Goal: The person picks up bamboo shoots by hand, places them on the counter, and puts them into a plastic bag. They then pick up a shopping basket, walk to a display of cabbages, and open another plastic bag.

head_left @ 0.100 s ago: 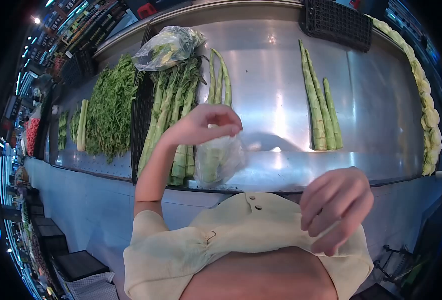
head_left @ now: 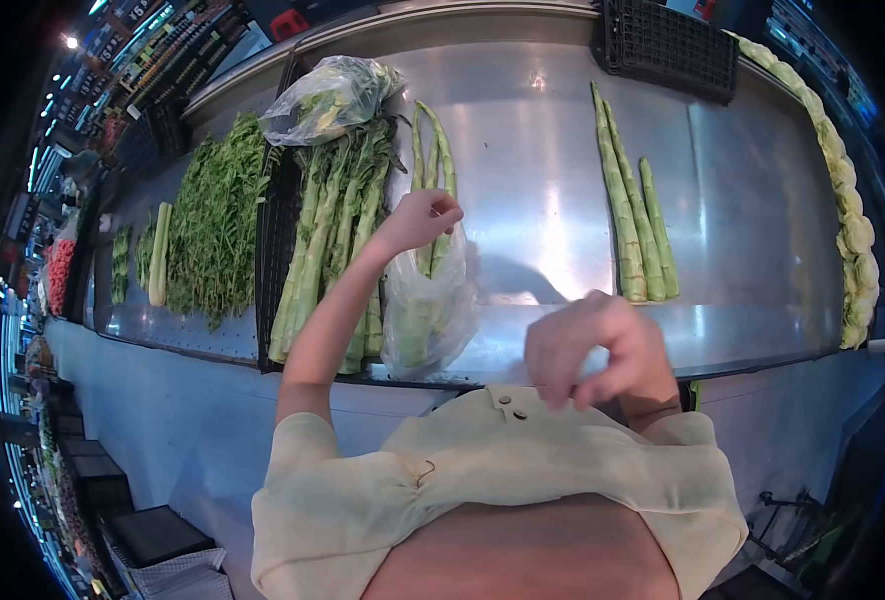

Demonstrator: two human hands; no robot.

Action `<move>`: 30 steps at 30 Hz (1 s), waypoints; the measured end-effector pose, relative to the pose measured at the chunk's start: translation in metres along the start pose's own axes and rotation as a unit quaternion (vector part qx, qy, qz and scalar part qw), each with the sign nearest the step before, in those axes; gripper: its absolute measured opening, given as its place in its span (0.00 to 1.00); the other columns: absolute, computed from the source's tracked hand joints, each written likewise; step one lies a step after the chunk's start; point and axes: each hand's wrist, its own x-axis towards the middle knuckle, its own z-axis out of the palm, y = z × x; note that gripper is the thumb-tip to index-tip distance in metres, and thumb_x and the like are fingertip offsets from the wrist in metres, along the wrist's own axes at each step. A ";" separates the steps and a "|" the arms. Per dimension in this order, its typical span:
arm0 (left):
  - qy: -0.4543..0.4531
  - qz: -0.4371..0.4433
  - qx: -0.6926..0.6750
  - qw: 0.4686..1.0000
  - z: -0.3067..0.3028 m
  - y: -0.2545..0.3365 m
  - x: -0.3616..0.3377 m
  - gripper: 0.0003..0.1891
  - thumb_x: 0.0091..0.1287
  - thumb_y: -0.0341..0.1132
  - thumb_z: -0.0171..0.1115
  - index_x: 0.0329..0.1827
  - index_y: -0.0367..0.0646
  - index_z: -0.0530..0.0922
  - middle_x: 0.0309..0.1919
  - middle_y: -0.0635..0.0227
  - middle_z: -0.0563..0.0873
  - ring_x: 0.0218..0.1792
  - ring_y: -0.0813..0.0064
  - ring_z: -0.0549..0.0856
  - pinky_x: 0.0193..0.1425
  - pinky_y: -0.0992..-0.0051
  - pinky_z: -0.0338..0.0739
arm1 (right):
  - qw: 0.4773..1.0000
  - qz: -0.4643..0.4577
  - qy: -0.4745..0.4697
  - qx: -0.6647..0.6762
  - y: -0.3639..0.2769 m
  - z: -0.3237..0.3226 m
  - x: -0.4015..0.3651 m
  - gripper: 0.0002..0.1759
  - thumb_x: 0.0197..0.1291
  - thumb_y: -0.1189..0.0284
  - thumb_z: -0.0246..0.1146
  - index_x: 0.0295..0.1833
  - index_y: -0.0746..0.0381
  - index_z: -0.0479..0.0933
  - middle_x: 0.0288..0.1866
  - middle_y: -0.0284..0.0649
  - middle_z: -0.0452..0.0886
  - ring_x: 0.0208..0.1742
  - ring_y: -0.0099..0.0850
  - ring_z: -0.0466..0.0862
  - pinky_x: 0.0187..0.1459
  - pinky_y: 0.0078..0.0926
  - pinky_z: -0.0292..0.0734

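In the head view, my left hand [head_left: 421,220] is closed in a pinch at the upper edge of a clear plastic bag [head_left: 433,325]. Inside the bag are the lower ends of thick, tapering green stalks [head_left: 439,150] that look like celtuce; their tips stick out above the hand. My right hand [head_left: 603,350] hovers over the front edge of the counter, fingers loosely curled and thumb apart, with nothing visible in it. It is somewhat blurred. Further right, three similar bare stalks [head_left: 635,220] lie on the metal.
Leafy stalks [head_left: 338,230] lie left of the bag, with another bagged bunch [head_left: 333,100] on top. A black divider [head_left: 275,230] separates them from leafy greens [head_left: 218,220]. A black crate [head_left: 668,50] stands at the back of the metal counter [head_left: 523,150]. Pale green vegetables [head_left: 853,230] line the right edge.
My left hand has moved up along the stalks, and the bag's upper edge now reaches higher over them. My right hand has come left and up towards the counter.
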 end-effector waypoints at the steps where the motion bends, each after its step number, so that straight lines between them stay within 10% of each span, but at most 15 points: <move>1: 0.064 -0.046 0.110 0.991 0.007 -0.029 0.012 0.14 0.59 0.39 0.63 0.33 0.33 0.78 0.31 0.58 0.85 0.33 0.63 0.86 0.38 0.68 0.79 | 0.991 0.087 0.097 0.038 0.028 0.004 -0.008 0.04 0.60 0.78 0.60 0.39 0.68 0.78 0.32 0.38 0.80 0.31 0.28 0.79 0.37 0.24 0.74; 4: 0.140 -0.074 0.360 0.919 0.035 -0.105 0.048 0.15 0.58 0.41 0.64 0.36 0.36 0.75 0.29 0.54 0.84 0.33 0.59 0.86 0.36 0.65 0.80 | 0.919 0.202 0.338 -0.016 0.115 0.013 -0.024 0.06 0.62 0.75 0.59 0.42 0.66 0.76 0.37 0.36 0.80 0.37 0.24 0.78 0.44 0.24 0.74; 15: 0.149 -0.097 0.358 0.917 0.037 -0.084 0.032 0.31 0.53 0.43 0.66 0.54 0.37 0.63 0.29 0.54 0.84 0.36 0.55 0.85 0.37 0.62 0.78 | 0.881 0.295 0.371 -0.001 0.162 0.021 -0.078 0.10 0.64 0.70 0.59 0.43 0.66 0.76 0.35 0.34 0.79 0.35 0.21 0.76 0.39 0.20 0.71; 23: 0.175 -0.130 -0.120 0.969 0.004 -0.115 0.018 0.20 0.59 0.39 0.62 0.51 0.37 0.74 0.34 0.65 0.85 0.37 0.79 0.83 0.43 0.76 0.76 | 0.877 0.286 0.344 -0.177 0.152 -0.013 -0.054 0.09 0.63 0.70 0.59 0.43 0.65 0.76 0.29 0.33 0.77 0.31 0.20 0.74 0.36 0.19 0.69; 30: 0.225 -0.004 -0.199 0.954 -0.012 -0.053 -0.046 0.17 0.65 0.31 0.59 0.55 0.38 0.68 0.38 0.67 0.82 0.41 0.81 0.79 0.45 0.79 0.72 | 0.881 0.212 0.194 -0.377 0.140 -0.028 -0.023 0.16 0.60 0.71 0.59 0.54 0.61 0.72 0.45 0.42 0.75 0.48 0.36 0.74 0.50 0.32 0.70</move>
